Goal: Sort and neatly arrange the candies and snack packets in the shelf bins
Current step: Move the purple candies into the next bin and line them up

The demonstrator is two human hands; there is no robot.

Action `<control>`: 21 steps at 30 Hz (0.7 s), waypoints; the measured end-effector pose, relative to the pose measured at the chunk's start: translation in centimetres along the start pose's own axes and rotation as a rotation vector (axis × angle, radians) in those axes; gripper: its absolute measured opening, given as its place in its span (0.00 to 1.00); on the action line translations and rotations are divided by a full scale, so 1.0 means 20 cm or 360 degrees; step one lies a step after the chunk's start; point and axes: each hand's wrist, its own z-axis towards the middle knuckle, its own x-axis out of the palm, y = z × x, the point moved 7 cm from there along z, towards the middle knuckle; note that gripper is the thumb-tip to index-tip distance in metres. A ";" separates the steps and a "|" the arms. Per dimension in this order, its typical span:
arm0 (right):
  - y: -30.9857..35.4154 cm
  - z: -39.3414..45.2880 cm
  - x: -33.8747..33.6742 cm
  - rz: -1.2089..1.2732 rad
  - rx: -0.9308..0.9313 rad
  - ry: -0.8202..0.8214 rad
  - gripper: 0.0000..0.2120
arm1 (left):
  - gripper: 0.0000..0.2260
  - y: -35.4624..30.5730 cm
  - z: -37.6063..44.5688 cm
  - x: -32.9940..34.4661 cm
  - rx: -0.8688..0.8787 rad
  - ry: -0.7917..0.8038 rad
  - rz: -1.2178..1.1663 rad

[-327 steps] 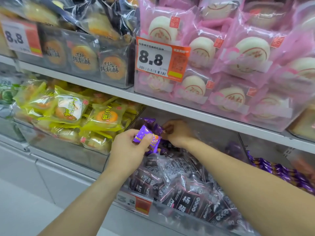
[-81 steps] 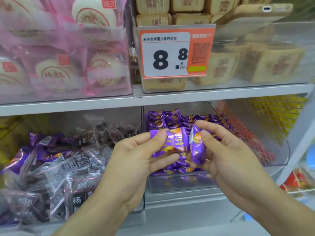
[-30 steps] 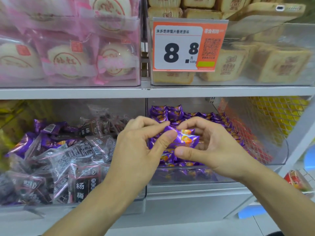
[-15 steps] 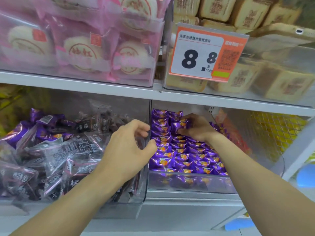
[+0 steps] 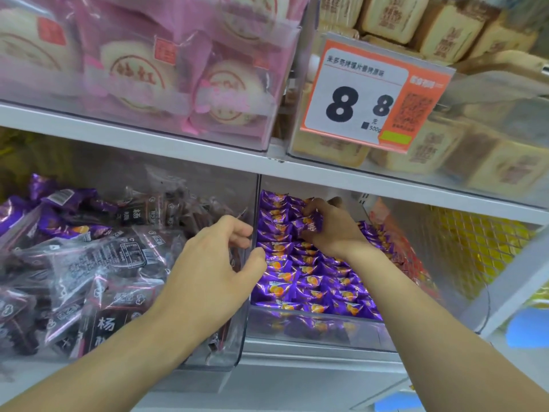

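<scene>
**Sorting purple candies into the lower shelf bin**

Lying heaped in the clear bin at lower left are dark snack packets with white characters, and a few purple-wrapped candies sit mixed in along the pile's far left edge. Above them, on the upper shelf, pink-wrapped round cakes fill another clear bin.

The left hand hovers over the right end of the dark-packet bin, just beside the divider wall, with fingers loosely curled and thumb apart from them; it holds nothing.

Right of the divider, the neighbouring bin carries rows of purple candy packets with an orange print, laid fairly evenly front to back. The right hand reaches deep into this bin, near its back, and its curled fingers pinch one purple candy just above the rows.

Higher up, an orange and white price tag reading 8.8 hangs on the front of a bin of tan, stamped square cakes. Farther right on the lower level, yellow goods show blurred behind a clear wall.
</scene>
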 end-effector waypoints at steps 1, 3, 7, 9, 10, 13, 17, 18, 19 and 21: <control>0.01 0.00 0.00 -0.0028 -0.0004 -0.0011 0.17 | 0.12 0.00 0.00 0.00 -0.0003 -0.0009 -0.0005; 0.01 -0.01 0.00 -0.0071 0.0021 -0.0045 0.15 | 0.13 0.00 0.00 0.00 -0.0005 -0.0023 -0.0007; 0.00 -0.01 -0.02 -0.0120 0.0006 -0.0130 0.15 | 0.13 0.00 -0.01 0.00 -0.0003 -0.0029 -0.0006; 0.01 -0.01 -0.02 -0.0143 -0.0015 -0.0132 0.14 | 0.13 0.00 0.00 0.00 -0.0004 -0.0023 -0.0004; 0.01 -0.01 -0.02 -0.0144 -0.0016 -0.0133 0.14 | 0.13 0.00 0.00 0.00 0.0000 -0.0025 0.0003; -0.01 0.00 -0.03 -0.0069 0.0017 -0.0193 0.14 | 0.13 0.00 0.00 0.00 0.0007 -0.0027 0.0015; -0.02 0.00 -0.01 0.0038 0.0046 -0.0214 0.13 | 0.13 0.00 0.00 0.01 0.0012 -0.0020 0.0021; -0.02 -0.01 0.00 0.0024 0.0043 -0.0199 0.12 | 0.14 0.00 0.00 0.01 0.0014 -0.0020 0.0022; -0.02 0.00 0.01 0.0008 0.0036 -0.0188 0.11 | 0.14 0.00 0.00 0.01 0.0015 -0.0021 0.0024; -0.02 0.00 0.01 0.0002 0.0020 -0.0196 0.11 | 0.14 0.00 0.00 0.00 0.0016 -0.0030 0.0024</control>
